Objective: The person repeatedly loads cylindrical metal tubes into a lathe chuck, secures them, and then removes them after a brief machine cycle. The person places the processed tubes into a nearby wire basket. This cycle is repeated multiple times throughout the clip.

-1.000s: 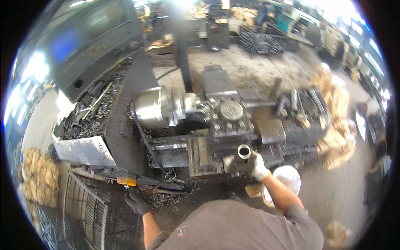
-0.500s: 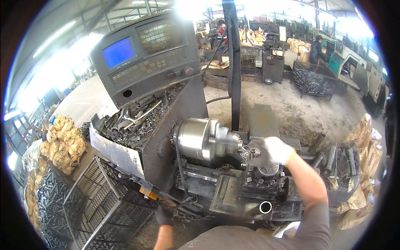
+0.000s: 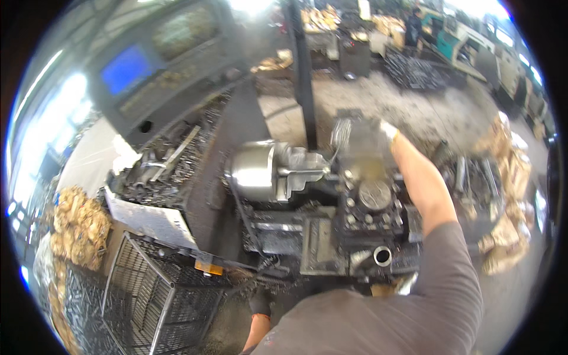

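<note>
My right hand (image 3: 381,135), in a white and dark glove smeared by motion, is raised over the far side of the lathe's tool post (image 3: 374,198). At its fingertips hangs a silvery tangle of metal shavings (image 3: 341,135), which appears gripped; the fingers themselves are blurred. Just left of the tool post is the bright steel chuck (image 3: 253,173) with its stepped jaws (image 3: 302,171). Low in front of the machine, my left hand (image 3: 259,302), in a dark glove, is beside the black crate; its fingers are hidden.
A control panel with a blue screen (image 3: 126,68) stands at left above a tray of tools and chips (image 3: 168,160). The black mesh crate (image 3: 168,290) stands lower left, and a short pipe (image 3: 382,256) protrudes in front. Sacks (image 3: 507,183) line the right; a person (image 3: 413,28) is far back.
My right hand has moved up and away from the chuck, with the shavings at its fingertips. The chuck jaws, blurred before, look distinct. The whole view has shifted.
</note>
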A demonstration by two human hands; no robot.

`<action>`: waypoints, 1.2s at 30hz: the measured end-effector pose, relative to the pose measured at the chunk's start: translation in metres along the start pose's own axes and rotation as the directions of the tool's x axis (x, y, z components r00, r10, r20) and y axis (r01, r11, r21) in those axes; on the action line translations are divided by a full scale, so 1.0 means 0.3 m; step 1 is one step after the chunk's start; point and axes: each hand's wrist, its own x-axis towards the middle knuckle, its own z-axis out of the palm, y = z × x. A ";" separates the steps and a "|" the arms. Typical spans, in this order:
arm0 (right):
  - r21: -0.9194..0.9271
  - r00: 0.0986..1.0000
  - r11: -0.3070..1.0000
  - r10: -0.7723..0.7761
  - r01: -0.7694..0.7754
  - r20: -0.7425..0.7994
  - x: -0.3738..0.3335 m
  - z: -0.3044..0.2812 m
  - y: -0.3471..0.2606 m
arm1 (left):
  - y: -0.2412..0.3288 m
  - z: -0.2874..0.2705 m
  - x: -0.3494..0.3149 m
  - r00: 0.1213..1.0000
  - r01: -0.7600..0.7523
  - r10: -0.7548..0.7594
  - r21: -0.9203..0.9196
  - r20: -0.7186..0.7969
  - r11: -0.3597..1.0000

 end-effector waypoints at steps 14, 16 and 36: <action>0.282 0.823 0.885 0.171 -0.370 0.541 0.238 -0.054 -0.408 | 0.583 0.105 0.073 0.970 -0.006 0.010 -0.018 0.243 1.000; 0.230 0.848 0.950 0.061 -0.212 0.527 0.243 -0.072 -0.403 | 0.697 0.128 0.060 0.976 0.032 -0.044 0.059 0.212 0.998; 0.758 0.411 0.462 0.868 -0.460 -0.280 -0.926 -0.255 -0.441 | 1.517 0.844 0.768 0.458 -0.779 0.564 0.616 0.687 -0.119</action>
